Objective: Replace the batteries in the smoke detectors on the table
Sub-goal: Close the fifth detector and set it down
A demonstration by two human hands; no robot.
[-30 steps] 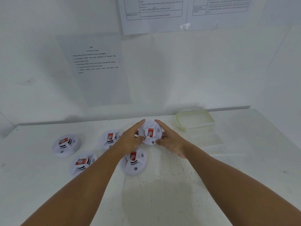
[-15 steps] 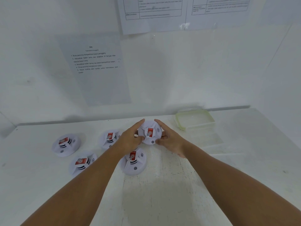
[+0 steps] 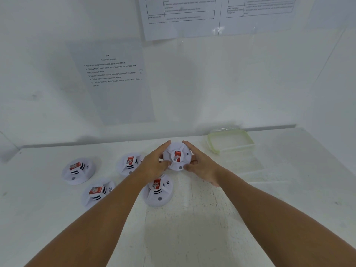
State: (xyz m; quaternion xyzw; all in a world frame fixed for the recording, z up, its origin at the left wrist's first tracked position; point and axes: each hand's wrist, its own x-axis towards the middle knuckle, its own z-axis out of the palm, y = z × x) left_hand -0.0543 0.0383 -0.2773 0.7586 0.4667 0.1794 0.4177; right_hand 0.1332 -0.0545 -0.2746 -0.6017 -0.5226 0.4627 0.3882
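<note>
Several round white smoke detectors with red stickers lie on the white table (image 3: 212,218). One smoke detector (image 3: 177,156) sits between both my hands near the table's middle. My left hand (image 3: 154,164) clasps its left rim, and my right hand (image 3: 200,164) clasps its right rim. Another detector (image 3: 158,191) lies just below it, partly under my left forearm. A third detector (image 3: 129,163) is half hidden behind my left hand. Two more detectors (image 3: 78,170) (image 3: 97,191) rest at the left.
A clear plastic container with a pale green rim (image 3: 230,140) stands at the back right, close to the wall. Printed instruction sheets (image 3: 113,78) hang on the wall behind the table. A side wall closes in the right.
Both hands stay on the held detector. It has lifted or shifted very slightly away from me; the other detectors have not moved.
</note>
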